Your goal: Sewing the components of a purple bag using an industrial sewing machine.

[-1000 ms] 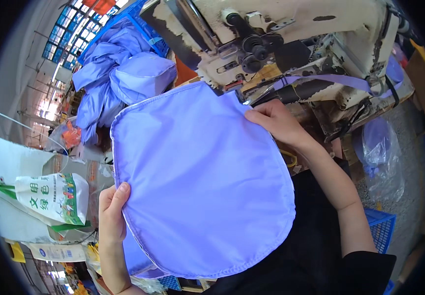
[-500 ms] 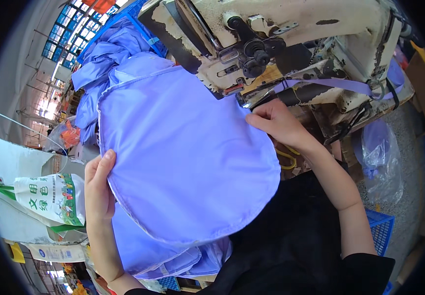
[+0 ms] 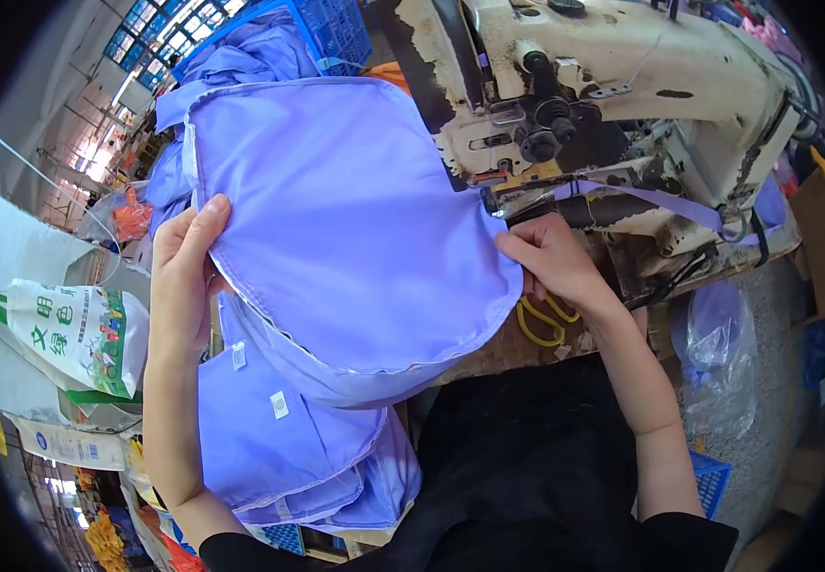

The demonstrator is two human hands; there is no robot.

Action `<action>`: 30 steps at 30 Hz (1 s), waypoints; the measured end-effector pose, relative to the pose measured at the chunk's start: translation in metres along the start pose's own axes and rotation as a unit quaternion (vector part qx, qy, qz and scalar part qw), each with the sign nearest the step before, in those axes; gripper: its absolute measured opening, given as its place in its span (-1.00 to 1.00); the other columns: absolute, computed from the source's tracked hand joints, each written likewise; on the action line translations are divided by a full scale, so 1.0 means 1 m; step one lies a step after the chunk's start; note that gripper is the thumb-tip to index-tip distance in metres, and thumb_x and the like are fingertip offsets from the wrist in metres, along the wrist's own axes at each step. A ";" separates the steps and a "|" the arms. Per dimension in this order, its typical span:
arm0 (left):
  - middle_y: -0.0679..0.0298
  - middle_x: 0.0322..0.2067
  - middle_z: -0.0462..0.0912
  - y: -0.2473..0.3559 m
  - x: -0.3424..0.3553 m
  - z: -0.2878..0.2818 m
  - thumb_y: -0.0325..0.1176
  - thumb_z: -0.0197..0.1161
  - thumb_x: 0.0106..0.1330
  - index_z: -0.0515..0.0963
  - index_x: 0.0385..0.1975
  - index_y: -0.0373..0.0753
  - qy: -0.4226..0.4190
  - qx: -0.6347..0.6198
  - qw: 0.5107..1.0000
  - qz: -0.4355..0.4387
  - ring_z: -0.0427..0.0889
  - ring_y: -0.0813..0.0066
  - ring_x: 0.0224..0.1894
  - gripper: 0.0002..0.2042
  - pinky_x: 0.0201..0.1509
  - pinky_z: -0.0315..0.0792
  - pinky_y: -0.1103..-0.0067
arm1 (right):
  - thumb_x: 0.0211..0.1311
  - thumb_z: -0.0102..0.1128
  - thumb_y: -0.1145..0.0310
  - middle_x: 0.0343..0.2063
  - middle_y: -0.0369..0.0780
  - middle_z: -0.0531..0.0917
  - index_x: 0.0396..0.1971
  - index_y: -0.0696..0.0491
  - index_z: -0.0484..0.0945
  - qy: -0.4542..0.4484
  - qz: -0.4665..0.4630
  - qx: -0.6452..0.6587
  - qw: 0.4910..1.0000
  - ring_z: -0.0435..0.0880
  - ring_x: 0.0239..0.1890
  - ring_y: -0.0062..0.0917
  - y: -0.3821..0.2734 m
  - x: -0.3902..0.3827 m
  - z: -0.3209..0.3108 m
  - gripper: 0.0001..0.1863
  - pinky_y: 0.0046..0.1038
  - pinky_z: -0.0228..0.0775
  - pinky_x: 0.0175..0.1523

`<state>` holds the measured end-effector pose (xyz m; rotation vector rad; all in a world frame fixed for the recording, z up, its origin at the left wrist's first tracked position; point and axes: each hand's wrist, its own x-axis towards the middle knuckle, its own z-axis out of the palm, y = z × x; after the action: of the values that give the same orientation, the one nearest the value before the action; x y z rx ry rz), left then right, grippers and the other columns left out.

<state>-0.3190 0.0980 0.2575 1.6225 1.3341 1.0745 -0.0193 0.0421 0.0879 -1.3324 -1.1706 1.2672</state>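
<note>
My left hand (image 3: 188,257) grips the left edge of a lavender fabric piece (image 3: 346,219) with a stitched, curved border, thumb on top. My right hand (image 3: 541,253) pinches the piece's right edge just below the presser foot (image 3: 495,202) of a worn cream sewing machine (image 3: 689,57). The piece's upper right edge reaches the needle area; whether it is under the foot I cannot tell. Below it, folded lavender pieces (image 3: 288,439) with small white tags lie stacked. Yellow-handled scissors (image 3: 546,338) sit just below my right hand.
A blue crate (image 3: 336,38) and lavender fabric heap (image 3: 250,48) stand beyond the piece. A printed white tote bag (image 3: 79,338) is at left. A lavender strap (image 3: 660,200) runs along the machine. A plastic bag (image 3: 718,362) and blue crate (image 3: 708,481) are at right.
My left hand and the fabric piece have moved up and away from me, exposing more of the stack below. My right hand stays near the needle, slightly lower.
</note>
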 end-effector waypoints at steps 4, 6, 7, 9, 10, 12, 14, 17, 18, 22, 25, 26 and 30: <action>0.53 -0.60 0.40 0.007 -0.009 -0.002 -0.26 0.16 0.40 0.50 -0.54 -0.19 -0.025 0.006 0.999 -0.020 0.30 0.86 -0.56 -0.75 -0.46 0.11 0.87 | 0.17 0.11 0.31 -0.85 -0.25 0.49 -0.76 0.15 0.52 0.008 0.013 0.018 1.000 0.34 -0.88 -0.67 -0.003 0.002 0.001 -0.65 -0.68 0.10 -0.78; 0.54 -0.61 0.38 0.007 -0.014 0.002 -0.25 0.15 0.41 0.46 -0.57 -0.17 -0.015 0.014 1.000 0.019 0.26 0.85 -0.56 -0.73 -0.46 0.09 0.84 | 0.18 0.11 0.31 -0.85 -0.25 0.49 -0.75 0.16 0.52 0.007 0.025 0.032 0.999 0.34 -0.88 -0.67 -0.005 0.002 0.002 -0.65 -0.69 0.10 -0.78; 0.54 -0.62 0.36 0.007 -0.018 0.005 -0.25 0.15 0.41 0.43 -0.59 -0.16 -0.011 0.017 0.999 0.039 0.24 0.85 -0.56 -0.72 -0.46 0.08 0.83 | 0.18 0.11 0.31 -0.85 -0.25 0.49 -0.74 0.16 0.53 0.008 0.031 0.040 0.999 0.34 -0.88 -0.67 -0.006 0.002 0.002 -0.65 -0.69 0.10 -0.78; 0.49 -0.67 0.36 0.006 -0.027 0.010 -0.26 0.12 0.42 0.42 -0.62 -0.18 0.003 0.038 0.995 0.092 0.25 0.77 -0.64 -0.69 -0.55 0.13 0.78 | 0.18 0.11 0.30 -0.85 -0.25 0.49 -0.74 0.16 0.53 0.009 0.038 0.049 0.998 0.34 -0.89 -0.67 -0.007 0.002 0.002 -0.65 -0.69 0.10 -0.78; 0.44 -0.72 0.37 0.006 -0.034 0.012 -0.27 0.10 0.42 0.42 -0.64 -0.21 0.018 0.053 0.990 0.125 0.29 0.70 -0.71 -0.67 -0.63 0.20 0.74 | 0.18 0.11 0.31 -0.85 -0.26 0.48 -0.74 0.17 0.53 0.011 0.038 0.061 0.997 0.34 -0.88 -0.67 -0.008 0.002 0.003 -0.66 -0.69 0.10 -0.77; 0.47 -0.69 0.34 0.007 -0.056 0.014 -0.27 0.09 0.43 0.39 -0.65 -0.19 0.010 0.090 0.988 0.123 0.22 0.73 -0.65 -0.66 -0.54 0.11 0.75 | 0.18 0.12 0.32 -0.85 -0.26 0.48 -0.73 0.17 0.53 0.013 0.037 0.085 0.996 0.34 -0.88 -0.67 -0.007 0.002 0.005 -0.67 -0.69 0.10 -0.77; 0.49 -0.68 0.32 0.008 -0.073 0.012 -0.31 0.09 0.43 0.35 -0.68 -0.19 -0.016 0.164 0.974 0.158 0.17 0.73 -0.59 -0.65 -0.47 0.06 0.73 | 0.18 0.12 0.32 -0.85 -0.26 0.48 -0.72 0.17 0.53 0.012 0.036 0.099 0.994 0.34 -0.88 -0.68 -0.006 0.001 0.008 -0.67 -0.69 0.10 -0.77; 0.44 -0.72 0.36 0.009 -0.094 0.010 -0.44 0.14 0.36 0.41 -0.70 -0.24 -0.082 0.241 0.940 0.226 0.19 0.64 -0.68 -0.69 -0.56 0.13 0.66 | 0.20 0.15 0.32 -0.86 -0.28 0.47 -0.69 0.17 0.53 0.033 0.020 0.097 0.995 0.34 -0.89 -0.69 -0.005 -0.002 0.011 -0.69 -0.72 0.10 -0.78; 0.41 -0.75 0.39 0.007 -0.100 0.010 -0.51 0.17 0.30 0.47 -0.71 -0.27 -0.122 0.268 0.920 0.258 0.21 0.57 -0.76 -0.72 -0.64 0.17 0.63 | 0.21 0.16 0.32 -0.86 -0.29 0.46 -0.68 0.16 0.53 0.039 0.015 0.096 0.994 0.33 -0.89 -0.70 -0.005 -0.003 0.012 -0.69 -0.73 0.09 -0.79; 0.36 -0.74 0.48 -0.023 -0.117 0.025 -0.54 0.21 0.26 0.57 -0.66 -0.31 -0.117 0.304 0.889 0.322 0.30 0.47 -0.81 -0.78 -0.70 0.19 0.61 | 0.22 0.15 0.33 -0.86 -0.30 0.45 -0.69 0.16 0.52 0.026 0.011 0.081 0.996 0.32 -0.89 -0.71 -0.006 -0.014 0.013 -0.68 -0.72 0.08 -0.79; 0.34 -0.72 0.52 -0.041 -0.130 0.027 -0.53 0.22 0.25 0.62 -0.54 -0.36 -0.175 0.304 0.890 0.292 0.36 0.44 -0.83 -0.87 -0.74 0.20 0.59 | 0.23 0.15 0.32 -0.87 -0.30 0.44 -0.70 0.15 0.52 0.019 0.019 0.051 0.998 0.31 -0.89 -0.71 -0.007 -0.025 0.012 -0.67 -0.72 0.08 -0.79; 0.34 -0.72 0.52 -0.044 -0.138 0.028 -0.53 0.22 0.25 0.62 -0.54 -0.36 -0.173 0.302 0.893 0.285 0.36 0.44 -0.83 -0.87 -0.74 0.20 0.59 | 0.23 0.15 0.32 -0.87 -0.30 0.44 -0.70 0.15 0.51 0.022 0.024 0.031 0.999 0.30 -0.89 -0.72 -0.008 -0.030 0.012 -0.66 -0.72 0.08 -0.79; 0.33 -0.69 0.46 -0.041 -0.153 0.033 -0.47 0.24 0.23 0.53 -0.51 -0.27 -0.342 0.318 0.847 0.252 0.36 0.46 -0.76 -0.91 -0.68 0.25 0.57 | 0.25 0.13 0.30 -0.87 -0.30 0.44 -0.71 0.16 0.51 0.023 0.054 -0.025 0.998 0.28 -0.89 -0.72 -0.017 -0.047 0.012 -0.64 -0.71 0.07 -0.79</action>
<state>-0.3171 -0.0480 0.1863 2.6250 0.8020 0.1943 -0.0325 -0.0029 0.1101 -1.4718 -1.1179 1.2842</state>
